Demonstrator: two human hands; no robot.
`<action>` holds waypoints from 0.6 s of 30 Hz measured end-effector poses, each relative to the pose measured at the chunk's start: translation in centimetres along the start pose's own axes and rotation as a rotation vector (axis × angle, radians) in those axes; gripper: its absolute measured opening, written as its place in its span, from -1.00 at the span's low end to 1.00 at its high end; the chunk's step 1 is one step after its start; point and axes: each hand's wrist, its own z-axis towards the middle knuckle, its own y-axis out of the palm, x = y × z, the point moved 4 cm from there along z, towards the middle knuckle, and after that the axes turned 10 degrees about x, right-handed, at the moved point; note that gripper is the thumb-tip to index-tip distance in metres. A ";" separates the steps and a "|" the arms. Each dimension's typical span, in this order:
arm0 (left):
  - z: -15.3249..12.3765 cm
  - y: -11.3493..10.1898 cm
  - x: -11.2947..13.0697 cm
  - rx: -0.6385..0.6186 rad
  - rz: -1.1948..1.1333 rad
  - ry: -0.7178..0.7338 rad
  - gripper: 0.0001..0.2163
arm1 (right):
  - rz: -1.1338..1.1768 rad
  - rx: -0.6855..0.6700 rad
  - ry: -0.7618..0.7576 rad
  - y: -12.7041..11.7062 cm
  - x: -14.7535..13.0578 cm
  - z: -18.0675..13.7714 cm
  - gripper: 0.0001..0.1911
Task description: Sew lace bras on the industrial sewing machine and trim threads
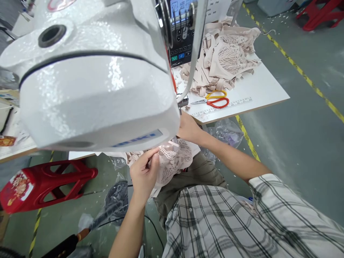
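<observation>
Pale pink lace fabric of what looks like a bra (168,168) lies bunched over my lap, under the head of a white sewing machine (102,96). My left hand (145,172) pinches its scalloped edge between thumb and forefinger. On the other side of the work, my right hand (189,127) reaches in close to the needle area. The machine head covers the fingertips of that hand, so their grip does not show. The needle and presser foot are hidden too.
A heap of pale pink lace pieces with straps (228,53) covers the table (268,89) at right. Near it lie red-and-yellow-handled scissors (217,100) and a clear ruler (239,104). A control panel (184,39) stands behind the machine. A red stool (51,182) is at left.
</observation>
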 end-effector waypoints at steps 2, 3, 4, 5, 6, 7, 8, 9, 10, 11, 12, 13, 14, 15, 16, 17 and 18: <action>0.0 0.0 -0.1 0.001 -0.013 0.003 -0.79 | -0.003 0.005 0.006 0.0 -0.1 0.0 -0.89; 0.0 0.1 -0.1 -0.002 -0.019 0.003 -0.79 | -0.002 0.009 0.010 0.0 -0.1 -0.1 -0.88; 0.0 0.1 -0.1 -0.006 -0.024 0.004 -0.79 | 0.000 0.012 0.011 0.0 -0.1 -0.1 -0.87; 0.1 0.2 -0.1 -0.004 -0.028 0.006 -0.79 | 0.004 0.014 0.008 0.1 0.0 -0.1 -0.87; 0.1 0.2 0.0 -0.004 -0.031 0.007 -0.80 | 0.008 0.018 0.001 0.2 0.1 -0.1 -0.86; 0.1 0.3 0.1 -0.005 -0.030 0.005 -0.80 | 0.010 0.021 -0.009 0.2 0.1 -0.1 -0.86; 0.2 0.4 0.3 -0.007 -0.026 0.003 -0.80 | 0.013 0.024 -0.017 0.2 0.2 -0.1 -0.85; 0.3 0.5 0.4 -0.010 -0.022 0.004 -0.80 | 0.013 0.028 -0.022 0.2 0.4 0.0 -0.86; 0.3 0.6 0.5 -0.013 -0.017 0.007 -0.80 | 0.009 0.029 -0.024 0.1 0.4 0.0 -0.87; 0.4 0.7 0.6 -0.016 -0.013 0.013 -0.79 | -0.001 0.026 -0.021 0.0 0.5 0.0 -0.88; 0.4 0.8 0.7 -0.019 -0.011 0.024 -0.79 | -0.015 0.020 -0.018 -0.2 0.5 0.0 -0.90; 0.5 0.9 0.8 -0.019 -0.012 0.037 -0.79 | -0.029 0.014 -0.016 -0.3 0.4 0.1 -0.92; 0.6 1.1 0.8 -0.021 -0.014 0.049 -0.79 | -0.040 0.010 -0.016 -0.5 0.3 0.1 -0.93; 0.6 1.1 0.8 -0.022 -0.015 0.057 -0.79 | -0.046 0.007 -0.019 -0.7 0.1 0.2 -0.94; 0.7 1.2 0.8 -0.021 -0.014 0.062 -0.79 | -0.046 0.007 -0.020 -0.9 -0.1 0.2 -0.95; 0.8 1.3 0.7 -0.019 -0.009 0.063 -0.79 | -0.042 0.009 -0.021 -1.0 -0.2 0.3 -0.94; 0.8 1.3 0.6 -0.017 0.002 0.060 -0.79 | -0.040 0.011 -0.019 -1.0 -0.3 0.4 -0.94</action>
